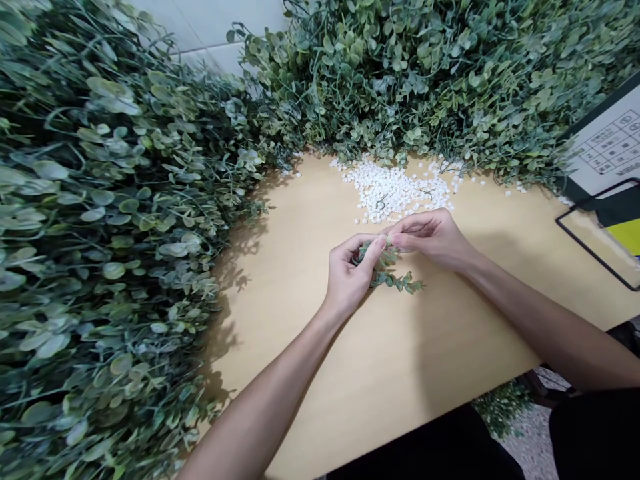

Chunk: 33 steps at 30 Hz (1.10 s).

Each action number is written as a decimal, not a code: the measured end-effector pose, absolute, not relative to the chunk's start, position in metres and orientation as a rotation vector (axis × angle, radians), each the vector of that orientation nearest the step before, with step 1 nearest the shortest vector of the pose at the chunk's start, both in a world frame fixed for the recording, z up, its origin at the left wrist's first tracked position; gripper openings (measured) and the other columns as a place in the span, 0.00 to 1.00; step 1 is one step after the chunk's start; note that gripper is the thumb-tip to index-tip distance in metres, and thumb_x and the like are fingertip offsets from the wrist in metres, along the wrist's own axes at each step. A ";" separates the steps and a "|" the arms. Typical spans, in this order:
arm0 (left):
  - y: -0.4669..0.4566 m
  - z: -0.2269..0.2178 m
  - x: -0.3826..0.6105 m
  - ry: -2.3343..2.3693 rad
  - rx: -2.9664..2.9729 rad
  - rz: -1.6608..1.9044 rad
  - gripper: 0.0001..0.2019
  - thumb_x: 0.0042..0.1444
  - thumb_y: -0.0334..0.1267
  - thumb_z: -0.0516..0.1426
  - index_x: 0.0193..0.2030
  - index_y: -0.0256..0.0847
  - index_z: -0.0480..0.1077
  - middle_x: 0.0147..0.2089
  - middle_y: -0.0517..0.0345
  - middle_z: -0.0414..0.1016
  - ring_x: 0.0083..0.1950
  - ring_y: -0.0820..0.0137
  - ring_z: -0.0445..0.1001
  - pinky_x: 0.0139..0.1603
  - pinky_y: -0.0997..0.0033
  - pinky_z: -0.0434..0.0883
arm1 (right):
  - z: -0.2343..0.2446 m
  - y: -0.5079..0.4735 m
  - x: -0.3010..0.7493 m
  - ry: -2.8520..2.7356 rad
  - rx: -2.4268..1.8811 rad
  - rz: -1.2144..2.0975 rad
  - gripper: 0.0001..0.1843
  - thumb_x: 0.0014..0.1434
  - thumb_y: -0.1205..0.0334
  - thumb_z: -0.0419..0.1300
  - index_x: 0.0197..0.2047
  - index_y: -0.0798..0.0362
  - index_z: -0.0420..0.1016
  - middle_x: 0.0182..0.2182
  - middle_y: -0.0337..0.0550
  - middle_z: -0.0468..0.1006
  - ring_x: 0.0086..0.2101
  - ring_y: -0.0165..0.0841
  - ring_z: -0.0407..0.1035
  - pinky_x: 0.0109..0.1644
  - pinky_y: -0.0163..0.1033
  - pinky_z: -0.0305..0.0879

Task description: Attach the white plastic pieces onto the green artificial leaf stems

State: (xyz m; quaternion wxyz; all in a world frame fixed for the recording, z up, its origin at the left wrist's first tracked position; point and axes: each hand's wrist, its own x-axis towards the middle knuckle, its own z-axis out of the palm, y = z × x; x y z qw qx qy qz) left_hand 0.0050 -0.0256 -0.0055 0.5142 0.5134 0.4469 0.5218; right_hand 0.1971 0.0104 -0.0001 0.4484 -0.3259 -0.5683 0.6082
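A small leafy artificial sprig (400, 283) is near the centre of the frame, held just above the counter (370, 373). Its lower branch has its long axis running roughly sideways, from the left palm toward the right of the frame and dipping slightly, with the free leafy tip pointing right. A second leafy part, just above that branch, is partly covered by the fingers.

The left hand (350, 263) has its grip closed around the sprig, the thumb angled up and to the right. The right hand (435, 237) meets it at the thumb tip, its grip closed in a pinch of thumb and fingers; what lies between those fingertips is too small to tell.

Beyond the hands, at upper centre, a loose pile of small white pieces (390, 187) lies directly on the counter, with thin dark curled stems in it and stray pieces scattered sideways. Heaped green foliage fills the left side (125, 253), and another bank of foliage (425, 73) spans the top, its lower edge touching the pile. At the right edge a printed card (610, 150) with a grid leans at a tilt, above a black wire frame (595, 255).
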 end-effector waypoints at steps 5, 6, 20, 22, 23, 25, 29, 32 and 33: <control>-0.024 -0.006 0.005 1.087 1.222 1.266 0.16 0.58 0.52 0.68 0.37 0.38 0.82 0.28 0.58 0.78 0.26 0.74 0.70 0.27 0.75 0.66 | 0.001 0.009 0.194 -1.408 -0.801 1.475 0.09 0.53 0.59 0.78 0.38 0.49 0.89 0.37 0.42 0.88 0.37 0.32 0.82 0.45 0.37 0.79; -0.024 -0.006 0.005 1.084 1.221 1.268 0.16 0.58 0.52 0.68 0.37 0.38 0.82 0.28 0.58 0.78 0.26 0.74 0.70 0.27 0.75 0.67 | 0.001 0.009 0.194 -1.411 -0.808 1.462 0.09 0.53 0.59 0.78 0.38 0.49 0.89 0.37 0.42 0.88 0.37 0.32 0.81 0.44 0.37 0.79; -0.023 -0.010 0.004 1.107 1.208 1.303 0.15 0.57 0.51 0.69 0.36 0.40 0.81 0.26 0.60 0.75 0.30 0.71 0.74 0.34 0.73 0.72 | 0.000 0.004 0.184 -1.345 -0.857 1.370 0.09 0.52 0.57 0.77 0.36 0.50 0.88 0.35 0.41 0.89 0.33 0.32 0.81 0.41 0.38 0.81; -0.023 -0.009 0.005 1.115 1.214 1.318 0.15 0.57 0.51 0.68 0.36 0.40 0.81 0.26 0.60 0.75 0.30 0.71 0.74 0.35 0.73 0.72 | -0.002 0.002 0.179 -1.307 -0.875 1.353 0.09 0.51 0.57 0.78 0.35 0.49 0.88 0.34 0.41 0.88 0.32 0.32 0.80 0.40 0.39 0.81; -0.023 -0.008 0.005 1.120 1.218 1.324 0.15 0.58 0.52 0.68 0.36 0.40 0.81 0.27 0.60 0.75 0.30 0.71 0.73 0.35 0.73 0.72 | -0.002 0.001 0.177 -1.287 -0.887 1.348 0.10 0.50 0.56 0.78 0.35 0.49 0.88 0.33 0.41 0.88 0.31 0.31 0.80 0.39 0.39 0.81; -0.023 -0.008 0.005 1.123 1.220 1.335 0.16 0.58 0.52 0.68 0.36 0.39 0.81 0.27 0.60 0.75 0.30 0.71 0.73 0.34 0.73 0.71 | -0.003 -0.002 0.172 -1.247 -0.899 1.346 0.11 0.50 0.56 0.78 0.35 0.49 0.88 0.34 0.41 0.88 0.31 0.32 0.81 0.40 0.40 0.82; -0.023 -0.008 0.006 1.070 1.176 1.344 0.16 0.58 0.51 0.68 0.36 0.39 0.80 0.26 0.61 0.71 0.29 0.74 0.69 0.31 0.75 0.68 | 0.000 -0.004 0.169 -1.230 -0.865 1.354 0.11 0.50 0.57 0.79 0.36 0.50 0.87 0.36 0.41 0.89 0.35 0.33 0.83 0.47 0.41 0.84; -0.023 -0.009 0.007 1.007 1.067 1.355 0.16 0.58 0.52 0.68 0.35 0.39 0.77 0.25 0.64 0.66 0.24 0.77 0.63 0.25 0.76 0.63 | 0.005 0.001 0.174 -1.233 -0.853 1.329 0.16 0.51 0.55 0.78 0.41 0.50 0.86 0.39 0.42 0.89 0.38 0.35 0.84 0.48 0.43 0.84; -0.023 -0.009 0.008 0.981 1.014 1.358 0.16 0.58 0.52 0.68 0.35 0.40 0.76 0.24 0.65 0.63 0.23 0.77 0.60 0.23 0.76 0.61 | 0.006 0.004 0.178 -1.224 -0.864 1.296 0.17 0.52 0.53 0.77 0.43 0.51 0.85 0.39 0.43 0.89 0.38 0.35 0.84 0.47 0.43 0.84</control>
